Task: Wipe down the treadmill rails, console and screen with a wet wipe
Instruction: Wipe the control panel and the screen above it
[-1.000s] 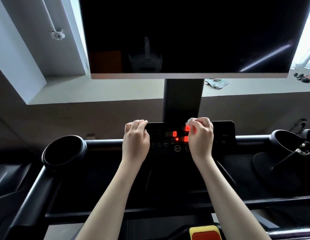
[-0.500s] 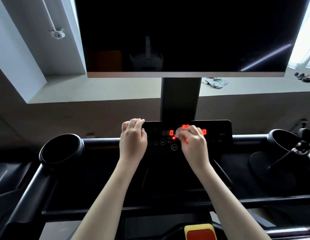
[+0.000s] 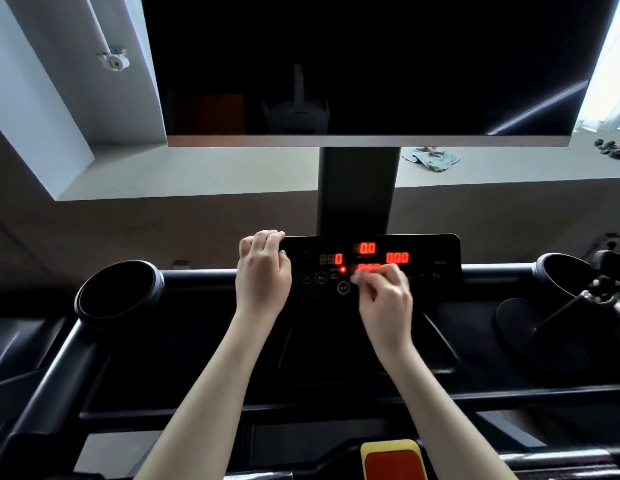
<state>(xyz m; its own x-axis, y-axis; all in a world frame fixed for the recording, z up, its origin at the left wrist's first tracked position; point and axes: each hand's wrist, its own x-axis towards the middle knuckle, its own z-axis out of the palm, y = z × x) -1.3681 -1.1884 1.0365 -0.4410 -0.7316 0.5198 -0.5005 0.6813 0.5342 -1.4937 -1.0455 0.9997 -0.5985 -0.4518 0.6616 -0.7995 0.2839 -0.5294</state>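
Head view: left hand [image 3: 263, 271] grip is curled over the top-left edge of the console [image 3: 436, 251]. Right hand [image 3: 384, 303] grip is narrow, pinching a small wadded wet wipe [image 3: 355, 279] and pressing it on the console face just under the lit red digits, mid-panel. Screen [image 3: 370, 64] above is dark. Left cup holder [image 3: 118, 292] and right cup holder [image 3: 561, 271] sit at the crossbar ends; the interiors are too dark to tell the contents. Cloth [image 3: 433, 159] lies on the ledge [image 3: 232, 174] behind.
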